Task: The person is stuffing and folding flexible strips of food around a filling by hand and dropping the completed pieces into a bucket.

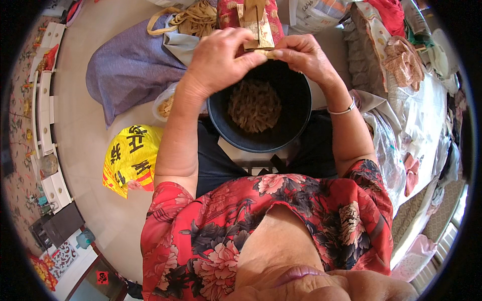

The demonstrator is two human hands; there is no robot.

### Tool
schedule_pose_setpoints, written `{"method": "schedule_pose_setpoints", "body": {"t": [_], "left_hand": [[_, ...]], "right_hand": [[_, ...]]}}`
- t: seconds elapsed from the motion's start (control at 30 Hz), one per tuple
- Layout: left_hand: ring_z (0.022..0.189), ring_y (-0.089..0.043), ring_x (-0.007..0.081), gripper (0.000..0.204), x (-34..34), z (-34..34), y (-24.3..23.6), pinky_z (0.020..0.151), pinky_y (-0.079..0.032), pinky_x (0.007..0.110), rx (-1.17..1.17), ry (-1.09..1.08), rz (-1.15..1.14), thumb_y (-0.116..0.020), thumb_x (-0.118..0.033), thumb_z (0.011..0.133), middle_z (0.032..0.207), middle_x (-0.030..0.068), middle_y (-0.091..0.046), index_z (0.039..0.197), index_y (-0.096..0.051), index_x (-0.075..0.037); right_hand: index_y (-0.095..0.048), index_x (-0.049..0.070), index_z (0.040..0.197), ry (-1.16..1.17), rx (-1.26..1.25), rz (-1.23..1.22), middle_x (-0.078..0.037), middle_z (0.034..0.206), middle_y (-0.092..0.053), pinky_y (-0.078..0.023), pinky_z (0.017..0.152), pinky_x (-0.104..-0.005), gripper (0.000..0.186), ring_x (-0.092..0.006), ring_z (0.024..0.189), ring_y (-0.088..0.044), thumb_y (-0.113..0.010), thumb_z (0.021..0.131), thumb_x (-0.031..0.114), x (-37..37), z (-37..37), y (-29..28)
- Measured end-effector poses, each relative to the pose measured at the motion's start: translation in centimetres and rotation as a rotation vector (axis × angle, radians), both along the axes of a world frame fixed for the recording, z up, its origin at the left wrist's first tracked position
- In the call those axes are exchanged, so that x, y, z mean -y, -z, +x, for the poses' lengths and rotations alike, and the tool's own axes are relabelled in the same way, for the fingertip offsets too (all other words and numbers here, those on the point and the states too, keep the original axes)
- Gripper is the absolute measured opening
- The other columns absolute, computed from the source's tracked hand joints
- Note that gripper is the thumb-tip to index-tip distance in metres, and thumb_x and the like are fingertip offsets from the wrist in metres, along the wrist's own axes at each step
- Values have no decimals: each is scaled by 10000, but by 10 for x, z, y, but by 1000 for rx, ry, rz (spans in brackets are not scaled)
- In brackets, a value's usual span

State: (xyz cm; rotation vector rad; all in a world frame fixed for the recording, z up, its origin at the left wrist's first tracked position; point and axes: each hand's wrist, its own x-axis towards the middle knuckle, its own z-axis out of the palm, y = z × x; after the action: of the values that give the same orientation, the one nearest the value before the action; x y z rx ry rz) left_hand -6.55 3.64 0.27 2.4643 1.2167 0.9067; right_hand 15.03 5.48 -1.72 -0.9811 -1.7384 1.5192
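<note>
My left hand [223, 57] and my right hand [296, 55] meet above the far rim of a black bucket [291, 125], both pinching a small pale yellow piece [264, 53]. A heap of brownish strips [253, 105] lies in the bucket, between my legs. Just beyond my fingers, a light wooden board with a slot [258, 25] rests on a red patterned cushion [228, 12]. A clear bag or bowl of yellowish pieces [165, 105] is partly hidden behind my left forearm.
At the left are a blue-grey cloth [123, 75], tan fabric strips [196, 20] and a yellow plastic bag [125, 160]. White drawers [47, 110] line the left wall. Piled clothes and plastic sheeting [411, 115] fill the right side. A white sack [319, 15] stands at the back.
</note>
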Motion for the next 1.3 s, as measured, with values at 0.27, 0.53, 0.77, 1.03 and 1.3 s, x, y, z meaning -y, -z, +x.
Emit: {"method": "schedule_pose_setpoints", "body": {"t": [0.27, 0.53, 0.77, 1.03, 1.3], "left_hand": [[525, -505, 90, 229, -9, -4, 14, 491, -412, 249, 112, 200, -782, -551, -232, 871, 589, 15, -491, 826, -548, -8], [731, -623, 314, 242, -67, 4, 55, 634, -479, 422, 52, -341, -222, -592, -373, 794, 736, 113, -643, 935, -655, -186], [771, -624, 325, 270, -81, 8, 66, 668, -482, 431, 50, -398, -280, -610, -400, 767, 782, 116, -654, 906, -671, -177], [861, -622, 291, 511, -31, 11, 31, 786, -473, 393, -2, -265, -139, -705, -412, 685, 923, 152, -649, 1009, -622, -26], [666, -638, 246, 284, -32, 37, 39, 636, -496, 354, 466, -351, 59, -709, -154, 695, 749, 73, -649, 953, -609, -93]], "right_hand": [[-617, -23, 771, 12, 267, 321, -56, 557, -509, -398, 515, -272, 155, -66, 557, -450, -620, 802, 129, -5, 3, -7], [-623, 13, 829, 333, 398, 552, -175, 666, -590, -456, 588, -378, 185, -321, 617, -581, -567, 810, 189, -66, -19, 28], [-651, 58, 871, 410, 536, 600, -194, 761, -623, -489, 694, -435, 192, -380, 768, -606, -540, 797, 196, -80, -28, 51], [-552, 4, 935, 238, -470, -12, -91, 921, -634, -513, 727, -300, 109, -152, 846, -618, -460, 920, 60, -64, -15, 26], [-580, 35, 880, 299, -527, 8, 6, 775, -576, -435, 603, -199, 91, -47, 662, -502, -615, 854, 114, -46, -28, 25]]}}
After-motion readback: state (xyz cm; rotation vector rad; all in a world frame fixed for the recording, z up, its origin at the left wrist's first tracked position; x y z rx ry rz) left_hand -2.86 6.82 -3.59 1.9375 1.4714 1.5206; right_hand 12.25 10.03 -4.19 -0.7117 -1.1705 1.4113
